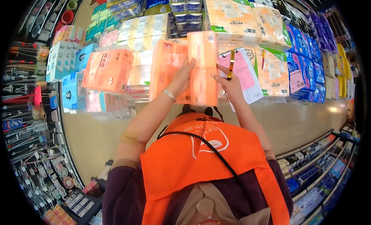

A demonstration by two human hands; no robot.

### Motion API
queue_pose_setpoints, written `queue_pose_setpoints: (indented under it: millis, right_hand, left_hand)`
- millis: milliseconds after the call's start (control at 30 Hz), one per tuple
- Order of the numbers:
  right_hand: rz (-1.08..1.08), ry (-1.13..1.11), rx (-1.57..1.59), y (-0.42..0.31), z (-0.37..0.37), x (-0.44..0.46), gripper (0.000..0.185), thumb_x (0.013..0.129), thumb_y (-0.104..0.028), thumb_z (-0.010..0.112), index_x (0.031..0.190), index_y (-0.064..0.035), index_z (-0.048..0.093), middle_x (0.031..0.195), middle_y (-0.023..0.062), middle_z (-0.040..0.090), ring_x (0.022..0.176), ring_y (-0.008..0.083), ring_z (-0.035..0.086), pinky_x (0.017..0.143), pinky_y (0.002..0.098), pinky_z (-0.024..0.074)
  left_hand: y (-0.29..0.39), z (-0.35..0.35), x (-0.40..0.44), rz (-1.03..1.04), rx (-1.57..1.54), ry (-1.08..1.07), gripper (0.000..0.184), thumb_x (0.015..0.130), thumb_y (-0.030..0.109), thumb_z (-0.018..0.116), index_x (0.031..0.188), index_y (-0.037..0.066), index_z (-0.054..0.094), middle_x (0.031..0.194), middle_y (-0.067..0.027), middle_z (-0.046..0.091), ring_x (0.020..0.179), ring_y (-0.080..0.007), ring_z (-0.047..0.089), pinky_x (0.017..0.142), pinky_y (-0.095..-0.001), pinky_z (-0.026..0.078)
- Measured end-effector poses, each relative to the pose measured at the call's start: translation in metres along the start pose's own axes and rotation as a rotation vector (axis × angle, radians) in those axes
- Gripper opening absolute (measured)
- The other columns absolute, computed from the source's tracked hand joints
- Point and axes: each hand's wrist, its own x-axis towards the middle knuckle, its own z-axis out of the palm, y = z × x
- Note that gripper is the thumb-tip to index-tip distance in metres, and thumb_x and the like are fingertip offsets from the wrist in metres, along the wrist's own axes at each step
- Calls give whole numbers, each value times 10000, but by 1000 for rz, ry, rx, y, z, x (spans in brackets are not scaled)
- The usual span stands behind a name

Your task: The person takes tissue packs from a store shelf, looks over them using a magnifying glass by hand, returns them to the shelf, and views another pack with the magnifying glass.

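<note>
A tall peach-pink tissue pack (203, 70) is held upright in front of me over the display's front edge. My left hand (181, 80) grips its left side, with a bracelet on the wrist. At its right side my right hand (230, 85) is closed, its fingertips at the pack's edge. A gold and black pen-like thing (232, 62) rises from the right hand's fingers. Just left of the held pack stands another peach-pink tissue pack (164, 62). Behind my right hand lies a pink printed sheet (240, 68) over white paper.
Stacked tissue packs fill the display: an orange-pink pack (108, 70) at left, peach-and-green packs (272, 80) at right, blue packs (303, 66) beyond. A price card (297, 81) hangs there. Shelves (320, 174) stand behind me at right, hanging goods (31, 109) at left.
</note>
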Motion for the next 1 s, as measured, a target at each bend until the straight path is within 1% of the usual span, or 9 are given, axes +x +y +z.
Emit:
queue_pose_setpoints:
  millis: [67,100,167,267,367,467,667,767,1000]
  right_hand:
    - [93,12,51,-10,-1,3,532,826,-135,736,1329,-59,578,621,-95,386,504,27,313,468,209,218]
    - [96,15,78,-6,-6,8,528,809,-123,749,1310,-54,594,632,-76,478,496,33,336,445,210,249]
    - [99,11,139,-2,-10,16,533,815,-120,750,1317,-48,585,620,-81,461,483,30,322,438,207,232]
    - [116,8,195,1,-13,20,536,818,-118,756,1319,-42,581,615,-87,445,470,27,308,431,204,214]
    - [130,9,217,3,-13,17,537,817,-118,763,1317,-42,582,617,-89,443,472,27,310,431,203,213]
    - [150,26,216,2,-11,16,534,819,-116,764,1315,-39,582,619,-90,441,480,28,314,436,200,218]
    - [153,15,236,1,-13,14,540,826,-121,764,1323,-34,571,616,-92,431,487,30,308,444,198,223]
    - [147,-7,236,5,-17,16,527,851,-128,736,1336,-30,554,638,-95,454,464,22,291,423,193,215]
    - [158,-10,257,4,-18,11,539,842,-115,745,1325,12,543,596,-97,407,475,21,295,443,197,216]
  left_hand:
    - [0,2,-1,16,94,-57,767,987,161,541,1557,105,30,1567,-109,232,1409,-203,299,1115,-343,346]
    - [-2,0,-1,8,161,-59,783,972,109,535,1557,108,15,1578,-110,205,1422,-202,273,1129,-340,320]
    - [-7,-5,-1,-4,298,-65,826,942,5,523,1559,114,-15,1601,-110,149,1447,-200,220,1156,-333,268]
    - [-13,-9,-2,27,289,-119,871,906,-54,525,1561,126,-22,1616,-107,91,1471,-195,154,1177,-324,207]
    - [-11,-9,-8,37,277,-180,898,880,-77,532,1560,118,-20,1619,-106,76,1476,-191,141,1182,-325,196]
    - [-5,-3,-20,20,409,-140,921,859,-84,543,1560,114,-20,1620,-106,79,1482,-192,129,1186,-324,181]
    - [-16,-8,-28,60,331,-203,950,814,-121,515,1560,112,-26,1622,-115,74,1487,-193,123,1188,-325,169]
    - [-14,-8,-31,50,273,-253,987,783,-100,567,1557,87,-18,1626,-99,54,1493,-183,91,1203,-341,137]
    - [-22,-7,-43,60,342,-244,1026,770,-112,557,1559,112,-60,1630,-96,54,1489,-189,132,1160,-330,228]
